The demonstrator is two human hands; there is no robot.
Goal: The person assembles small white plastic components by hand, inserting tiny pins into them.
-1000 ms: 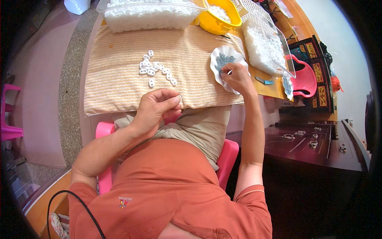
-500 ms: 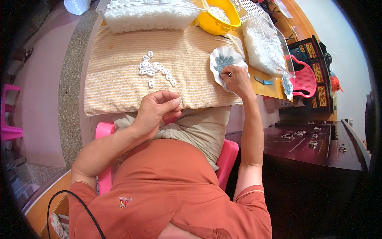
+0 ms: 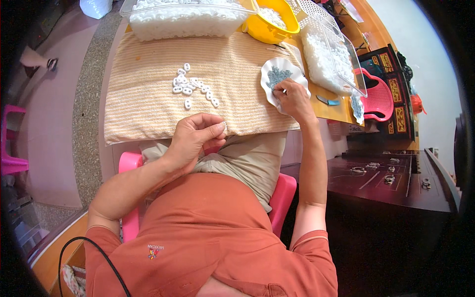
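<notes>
My left hand [image 3: 194, 137] is closed in a pinch at the near edge of the towel. Between its thumb and forefinger shows the edge of a small white plastic piece [image 3: 225, 127], mostly hidden. My right hand [image 3: 294, 100] reaches over a white scalloped dish [image 3: 269, 63], fingertips pinched together at a heap of small grey-blue metal pieces [image 3: 278, 75]. What those fingertips hold, if anything, cannot be made out. Several white oval plastic pieces [image 3: 187, 91], each with two holes, lie scattered on the striped towel [image 3: 143, 89], left of the dish.
Clear bins of white pieces stand at the back [image 3: 185, 24] and right [image 3: 329, 62], with a yellow basket [image 3: 272, 33] between them. A small blue-handled tool [image 3: 327, 101] lies right of the dish. A person's foot [image 3: 51, 64] shows on the floor at far left.
A person's lower leg and foot have come into view at the far left. My right fingertips have shifted slightly at the dish; my left hand stays in place.
</notes>
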